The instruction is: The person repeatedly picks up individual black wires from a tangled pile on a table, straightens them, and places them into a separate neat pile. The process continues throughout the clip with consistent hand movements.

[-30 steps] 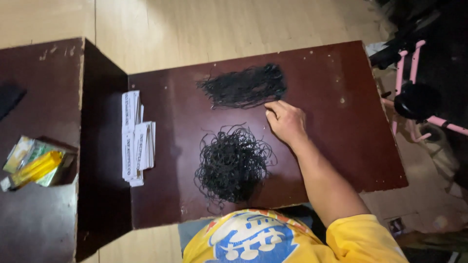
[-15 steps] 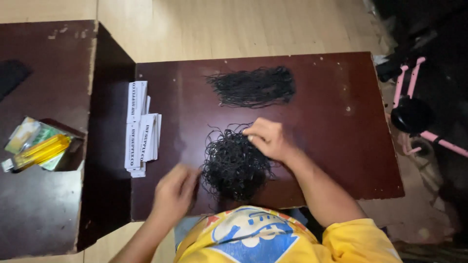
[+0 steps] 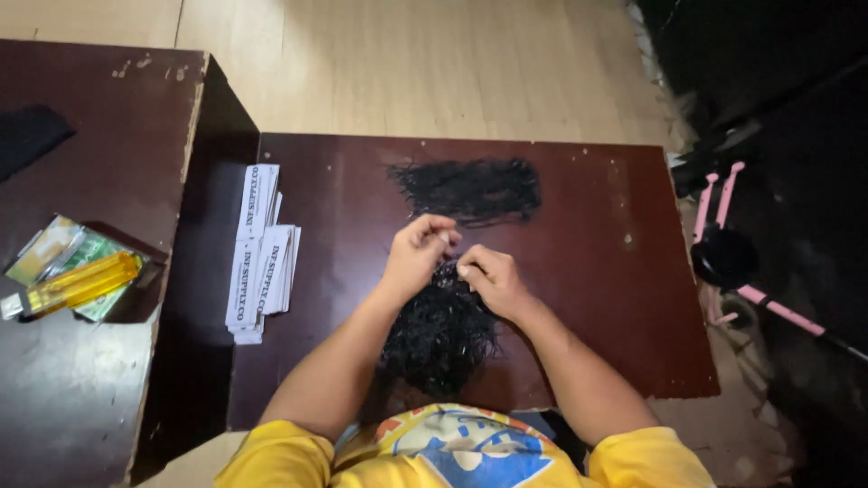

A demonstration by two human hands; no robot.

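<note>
head view: dark reddish-brown wooden worktop (image 3: 633, 298), person in a yellow printed shirt (image 3: 461, 456) seated at its near edge. both hands meet at the far end of a tangled heap of thin black looped bands (image 3: 440, 330), which lies on the worktop just in front of the person, roughly centre.

left hand (image 3: 414, 256): fingers curled, grip pinched together on a small bit pulled from the top of the heap; too small to tell exactly what sits between the fingertips. right hand (image 3: 491, 278): grip also closed, fingertips pinched on strands at the heap's top edge, just beside the left hand, nearly touching.

second flatter pile of black bands (image 3: 470, 188) lies farther out on the worktop, apart from the heap, beyond the hands.

left of the hands: stack of narrow white printed paper strips (image 3: 258, 253) near the worktop's left edge. further left, a second, higher dark wooden surface (image 3: 99, 126) carries a translucent yellow plastic tool (image 3: 77, 285) on green-and-white packets (image 3: 54, 258).

right side, on the floor: pink-and-black framed object (image 3: 732, 258), partly in shadow.
</note>
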